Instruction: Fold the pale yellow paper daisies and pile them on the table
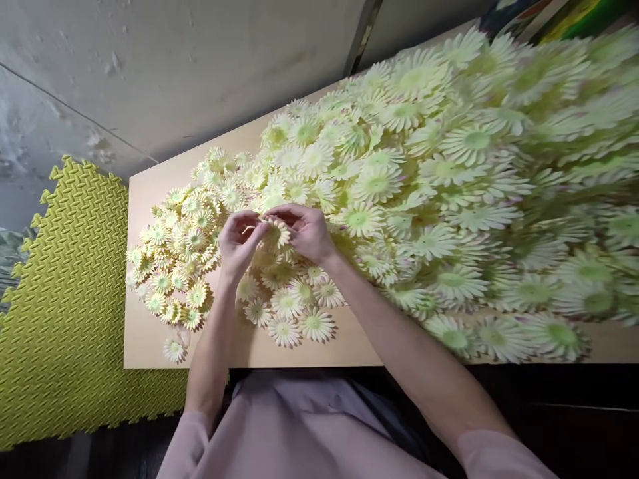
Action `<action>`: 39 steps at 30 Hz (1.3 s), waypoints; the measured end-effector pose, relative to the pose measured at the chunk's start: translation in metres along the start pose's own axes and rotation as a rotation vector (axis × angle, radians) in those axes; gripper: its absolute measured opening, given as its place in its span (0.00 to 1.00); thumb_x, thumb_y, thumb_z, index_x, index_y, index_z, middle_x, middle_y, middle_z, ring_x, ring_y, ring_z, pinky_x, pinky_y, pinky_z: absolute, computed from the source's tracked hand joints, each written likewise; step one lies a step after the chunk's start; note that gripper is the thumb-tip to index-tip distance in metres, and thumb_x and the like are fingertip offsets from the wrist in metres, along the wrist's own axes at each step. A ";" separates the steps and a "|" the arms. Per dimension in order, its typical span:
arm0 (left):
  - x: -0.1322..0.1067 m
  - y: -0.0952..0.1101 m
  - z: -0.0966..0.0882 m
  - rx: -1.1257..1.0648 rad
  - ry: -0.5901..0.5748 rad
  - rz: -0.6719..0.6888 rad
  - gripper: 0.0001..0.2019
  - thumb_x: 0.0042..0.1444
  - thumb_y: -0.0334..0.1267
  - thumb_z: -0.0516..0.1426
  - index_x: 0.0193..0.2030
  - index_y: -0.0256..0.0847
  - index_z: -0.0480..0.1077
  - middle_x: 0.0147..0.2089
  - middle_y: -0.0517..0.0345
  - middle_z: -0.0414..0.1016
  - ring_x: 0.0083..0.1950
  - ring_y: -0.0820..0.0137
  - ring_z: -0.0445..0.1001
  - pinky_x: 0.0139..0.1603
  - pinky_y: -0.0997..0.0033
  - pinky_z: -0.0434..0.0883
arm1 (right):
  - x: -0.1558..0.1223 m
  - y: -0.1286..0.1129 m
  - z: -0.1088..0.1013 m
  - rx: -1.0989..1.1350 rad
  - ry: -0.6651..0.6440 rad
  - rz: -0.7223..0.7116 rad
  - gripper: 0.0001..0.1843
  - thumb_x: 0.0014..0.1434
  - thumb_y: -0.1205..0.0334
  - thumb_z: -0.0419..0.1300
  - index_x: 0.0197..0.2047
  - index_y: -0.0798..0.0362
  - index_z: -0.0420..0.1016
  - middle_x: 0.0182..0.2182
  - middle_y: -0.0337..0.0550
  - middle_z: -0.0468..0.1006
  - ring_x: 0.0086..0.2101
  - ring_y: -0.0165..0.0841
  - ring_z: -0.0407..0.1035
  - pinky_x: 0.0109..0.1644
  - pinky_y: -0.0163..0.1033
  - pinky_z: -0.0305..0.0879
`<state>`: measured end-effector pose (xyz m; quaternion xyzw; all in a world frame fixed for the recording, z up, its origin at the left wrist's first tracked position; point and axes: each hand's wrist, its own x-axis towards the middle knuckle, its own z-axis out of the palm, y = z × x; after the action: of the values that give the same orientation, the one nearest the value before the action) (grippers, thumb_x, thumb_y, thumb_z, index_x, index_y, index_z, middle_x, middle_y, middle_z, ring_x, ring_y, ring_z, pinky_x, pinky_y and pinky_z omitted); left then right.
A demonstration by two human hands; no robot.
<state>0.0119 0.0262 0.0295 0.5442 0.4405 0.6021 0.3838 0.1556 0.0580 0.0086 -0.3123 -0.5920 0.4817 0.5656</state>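
Observation:
Between my two hands, over the middle-left of the board, is a small cream artificial flower with narrow petals. My left hand pinches its left side with thumb and fingertips. On the other side, the curled fingers of my right hand close on the flower too; their tips are partly hidden. To the left lies a cluster of small flower heads with green centres. Larger pale flower heads are heaped to the right, and several flowers lie just below my hands.
The flowers lie on a light wooden board set against a grey wall. A yellow-green foam mat with interlocking edges is at the left. Colourful items stand at the top right, partly cut off.

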 end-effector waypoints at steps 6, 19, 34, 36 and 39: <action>-0.010 -0.012 0.007 -0.011 0.254 -0.130 0.13 0.51 0.42 0.67 0.41 0.45 0.72 0.38 0.59 0.73 0.38 0.76 0.73 0.39 0.74 0.72 | 0.001 -0.006 -0.011 0.080 0.020 0.119 0.16 0.61 0.46 0.62 0.37 0.51 0.80 0.30 0.42 0.81 0.29 0.31 0.76 0.32 0.36 0.77; -0.016 -0.018 0.002 -0.203 0.086 -0.354 0.19 0.45 0.43 0.71 0.46 0.47 0.79 0.49 0.53 0.78 0.45 0.71 0.78 0.43 0.71 0.76 | -0.002 0.011 -0.009 0.058 -0.029 0.081 0.10 0.52 0.57 0.71 0.36 0.52 0.82 0.33 0.43 0.83 0.35 0.35 0.79 0.43 0.43 0.80; -0.020 -0.020 -0.004 -0.126 0.207 -0.268 0.18 0.47 0.36 0.70 0.47 0.47 0.80 0.41 0.55 0.83 0.40 0.73 0.81 0.43 0.70 0.78 | 0.003 0.001 -0.019 0.168 0.014 0.207 0.13 0.58 0.50 0.67 0.38 0.51 0.82 0.34 0.43 0.82 0.34 0.34 0.78 0.39 0.41 0.80; -0.021 -0.021 -0.003 -0.108 0.236 -0.231 0.17 0.49 0.36 0.69 0.47 0.47 0.80 0.39 0.56 0.83 0.39 0.73 0.81 0.43 0.70 0.78 | 0.005 0.000 -0.021 0.281 0.001 0.244 0.15 0.59 0.48 0.65 0.37 0.52 0.82 0.34 0.44 0.82 0.34 0.34 0.79 0.41 0.43 0.81; -0.021 -0.021 -0.002 -0.089 0.295 -0.169 0.14 0.52 0.36 0.67 0.47 0.48 0.80 0.34 0.60 0.82 0.35 0.77 0.80 0.40 0.74 0.77 | 0.007 -0.002 -0.023 0.354 -0.030 0.296 0.18 0.59 0.45 0.64 0.34 0.53 0.80 0.34 0.45 0.82 0.36 0.36 0.79 0.45 0.46 0.81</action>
<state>0.0116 0.0132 0.0034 0.3937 0.5091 0.6598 0.3879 0.1771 0.0682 0.0107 -0.2846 -0.4544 0.6604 0.5257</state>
